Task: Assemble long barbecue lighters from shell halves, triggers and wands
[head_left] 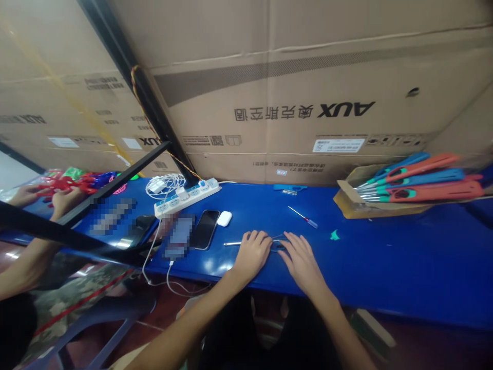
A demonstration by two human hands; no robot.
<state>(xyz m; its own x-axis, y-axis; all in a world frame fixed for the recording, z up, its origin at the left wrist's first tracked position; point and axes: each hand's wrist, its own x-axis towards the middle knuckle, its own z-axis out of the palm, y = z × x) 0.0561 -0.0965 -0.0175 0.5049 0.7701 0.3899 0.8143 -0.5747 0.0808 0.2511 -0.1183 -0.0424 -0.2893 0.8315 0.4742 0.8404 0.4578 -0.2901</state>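
My left hand is closed over a long-nosed lighter, whose slim metal tube sticks out to the left. My right hand has its fingers bent on the lighter's other end, where a thin wire and a dark, bluish part show between the hands. Most of this piece is hidden under my fingers. Beyond my right hand lies a small screwdriver with a clear handle. A little green plastic piece is to its right. Farther back rests a blue lighter shell beside a small clear-and-metal part.
An open carton at the right holds several orange and blue lighters. To the left are a phone, a white earbud case and a power strip with cables. Past a black frame post, a co-worker's hands handle red pieces.
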